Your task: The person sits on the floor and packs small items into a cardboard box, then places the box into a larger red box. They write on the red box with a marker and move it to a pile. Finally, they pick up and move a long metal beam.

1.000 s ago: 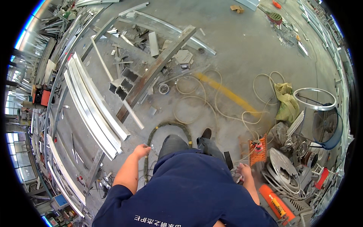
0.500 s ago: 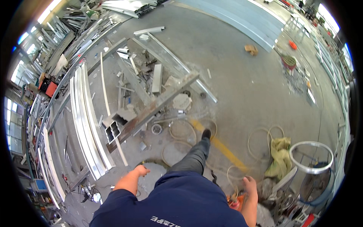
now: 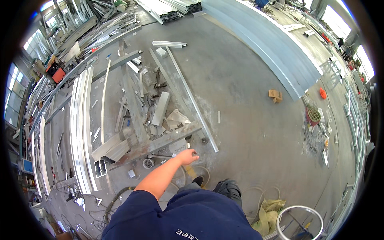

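Note:
My left arm reaches forward over the floor. At its end my left hand [image 3: 187, 157] is loosely bent, with a gap between thumb and fingers and nothing visible in it. Below and beyond it, apart from the hand, lie a thick grey metal beam [image 3: 172, 141] and a long thin silver bar [image 3: 192, 96]. A small round container [image 3: 148, 163] of metal bits stands to the left of the forearm. My right hand is out of sight. One dark shoe [image 3: 197, 181] shows in front of my body.
Long silver profiles [image 3: 82, 132] lie at left beside a short hollow profile [image 3: 114, 148]. Offcuts litter the floor beyond. A wide grey sheet-metal panel [image 3: 264, 44] spans the far right, near a cardboard box [image 3: 275, 95]. Hoses [image 3: 116, 198], a greenish sack [image 3: 270, 214] and a metal ring [image 3: 300, 207] are close by.
I have stepped forward, so the beam and bars are nearer. My left hand has swung forward and right. My right hand has left the view.

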Demonstrator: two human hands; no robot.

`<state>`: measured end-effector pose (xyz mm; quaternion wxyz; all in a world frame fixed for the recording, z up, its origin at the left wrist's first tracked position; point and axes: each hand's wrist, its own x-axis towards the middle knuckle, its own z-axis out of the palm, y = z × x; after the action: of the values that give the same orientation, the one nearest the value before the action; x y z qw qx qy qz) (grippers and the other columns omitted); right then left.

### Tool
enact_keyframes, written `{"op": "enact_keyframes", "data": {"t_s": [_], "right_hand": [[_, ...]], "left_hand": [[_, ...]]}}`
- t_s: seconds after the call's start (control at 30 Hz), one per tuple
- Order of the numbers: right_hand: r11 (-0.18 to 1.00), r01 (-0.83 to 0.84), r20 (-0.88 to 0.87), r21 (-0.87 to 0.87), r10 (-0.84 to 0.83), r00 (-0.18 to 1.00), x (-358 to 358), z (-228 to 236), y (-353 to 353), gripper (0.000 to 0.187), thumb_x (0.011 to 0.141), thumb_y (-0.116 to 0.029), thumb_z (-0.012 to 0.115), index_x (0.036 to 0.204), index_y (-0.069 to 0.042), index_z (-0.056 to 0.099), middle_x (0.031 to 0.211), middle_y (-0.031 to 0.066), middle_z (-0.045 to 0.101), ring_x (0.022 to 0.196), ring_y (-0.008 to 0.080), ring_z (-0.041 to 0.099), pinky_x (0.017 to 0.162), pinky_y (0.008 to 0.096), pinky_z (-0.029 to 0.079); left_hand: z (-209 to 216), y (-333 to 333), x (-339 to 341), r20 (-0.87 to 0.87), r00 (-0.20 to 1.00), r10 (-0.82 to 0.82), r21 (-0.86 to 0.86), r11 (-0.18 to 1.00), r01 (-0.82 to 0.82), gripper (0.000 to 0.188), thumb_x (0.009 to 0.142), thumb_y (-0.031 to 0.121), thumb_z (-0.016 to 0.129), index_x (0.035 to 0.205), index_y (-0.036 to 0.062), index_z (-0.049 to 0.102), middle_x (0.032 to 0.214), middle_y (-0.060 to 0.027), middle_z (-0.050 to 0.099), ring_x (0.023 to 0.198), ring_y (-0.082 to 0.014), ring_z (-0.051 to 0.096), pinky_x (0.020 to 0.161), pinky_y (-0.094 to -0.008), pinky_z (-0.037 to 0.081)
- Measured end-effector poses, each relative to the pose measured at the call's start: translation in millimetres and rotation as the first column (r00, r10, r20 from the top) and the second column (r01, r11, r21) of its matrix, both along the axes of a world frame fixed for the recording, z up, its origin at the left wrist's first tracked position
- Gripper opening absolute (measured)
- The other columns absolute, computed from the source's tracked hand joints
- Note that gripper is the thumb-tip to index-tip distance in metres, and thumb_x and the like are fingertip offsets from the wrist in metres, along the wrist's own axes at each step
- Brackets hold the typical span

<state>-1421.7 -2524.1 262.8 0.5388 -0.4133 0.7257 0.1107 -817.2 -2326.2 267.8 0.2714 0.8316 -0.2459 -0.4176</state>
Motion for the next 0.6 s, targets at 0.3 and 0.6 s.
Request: {"op": "enact_keyframes", "data": {"t_s": [0.3,0.6], "right_hand": [[0.998,-0.015,0.093,0.060,0.009,0.996,135.4,-77.2,-311.8,0.036,0.095,-0.020,0.061,0.119,0.007,0.054,0.087,0.0182,0.067,0.066,0.0290,0.066,0.054,0.0413,0.054],[0.910,-0.313,0.198,-0.273,0.371,0.907,438.2,-35.4,-644.3,0.035,0.096,-0.021,0.059,0.121,0.004,0.056,0.090,0.0156,0.068,0.067,0.0252,0.064,0.056,0.0370,0.053]], "left_hand": [[-75.7,-27.6,69.9,0.195,0.936,0.293,0.403,0.846,-0.349,0.055,0.081,0.050,0.065,0.098,-0.0023,0.073,0.105,-0.0247,0.070,0.103,-0.0388,0.066,0.091,-0.0449,0.052],[-38.7,-106.9,17.1,-0.199,0.678,0.708,0.613,0.629,-0.477,0.055,0.085,0.047,0.067,0.114,-0.0003,0.071,0.102,-0.0125,0.075,0.085,-0.0247,0.073,0.078,-0.0391,0.055]]}}
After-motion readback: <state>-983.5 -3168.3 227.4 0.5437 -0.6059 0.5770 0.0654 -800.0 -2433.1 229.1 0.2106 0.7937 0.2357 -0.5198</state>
